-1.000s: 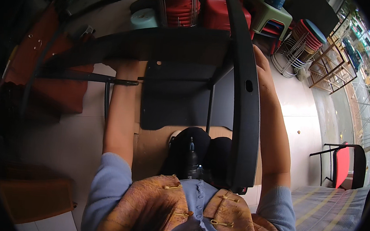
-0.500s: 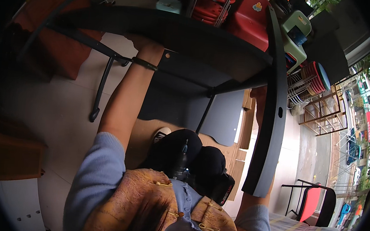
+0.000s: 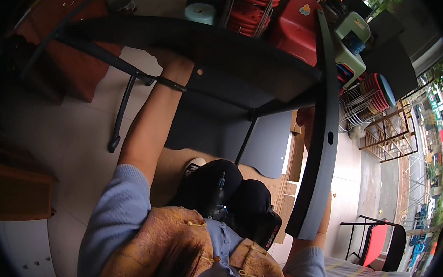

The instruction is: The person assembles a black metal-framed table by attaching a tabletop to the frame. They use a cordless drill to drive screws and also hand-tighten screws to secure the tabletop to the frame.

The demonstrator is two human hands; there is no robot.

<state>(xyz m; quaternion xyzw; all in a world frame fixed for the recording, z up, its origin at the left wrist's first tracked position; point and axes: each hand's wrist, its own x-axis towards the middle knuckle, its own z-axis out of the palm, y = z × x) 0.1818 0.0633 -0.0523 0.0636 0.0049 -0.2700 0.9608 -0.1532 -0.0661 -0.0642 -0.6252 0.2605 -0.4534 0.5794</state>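
One black frame (image 3: 213, 44) lies over left hand (image 3: 165, 57), beside right hand (image 3: 305, 121); both grips unclear.

From here it seems a street-front furniture shop: stacked red stools (image 3: 249, 13) left of the red chair (image 3: 295, 32), more metal-legged stools (image 3: 375, 94) and the street (image 3: 405, 176) to its right.

Dim left, bright daylight right.

blue knit sleeves (image 3: 117, 203); ochre vest (image 3: 134, 251)
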